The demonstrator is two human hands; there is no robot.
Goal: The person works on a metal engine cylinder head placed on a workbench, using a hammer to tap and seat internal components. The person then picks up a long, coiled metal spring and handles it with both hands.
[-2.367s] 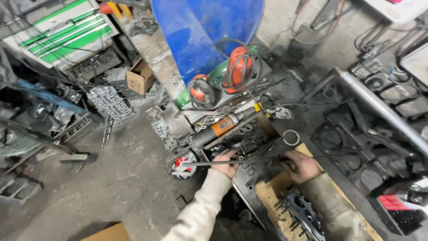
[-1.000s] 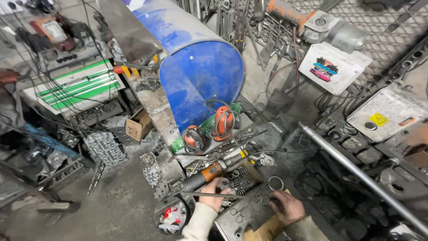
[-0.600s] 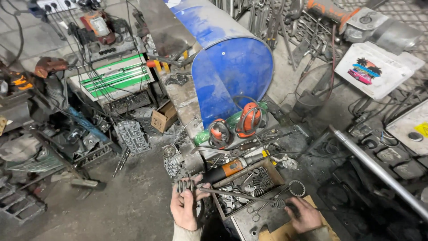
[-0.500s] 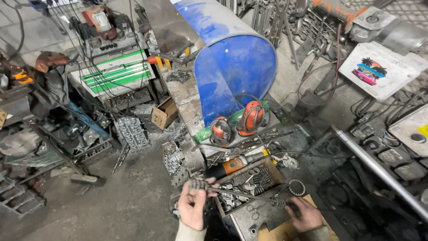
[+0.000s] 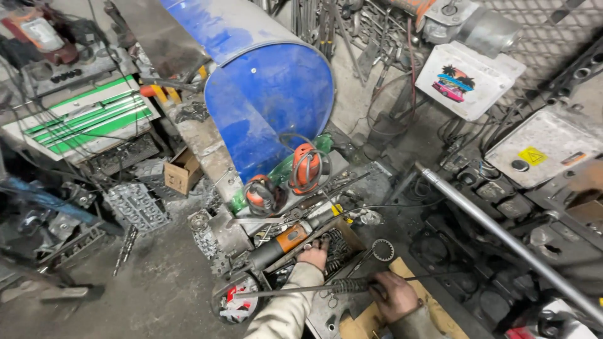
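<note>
right grip clenched on thin rod, left grip unclear in parts box, cluttered dusty workshop floor

Blue barrel, orange grinder, orange earmuffs, green-striped panel

**Layout at the work area**

The barrel lies on its side behind the ear defenders. An angle grinder lies in front of these, just behind the parts tray. The left hand is in the tray; the right hand is to its right, on a rod running leftward. A ring gear lies right of the tray. A cardboard box sits left of the barrel.
</note>
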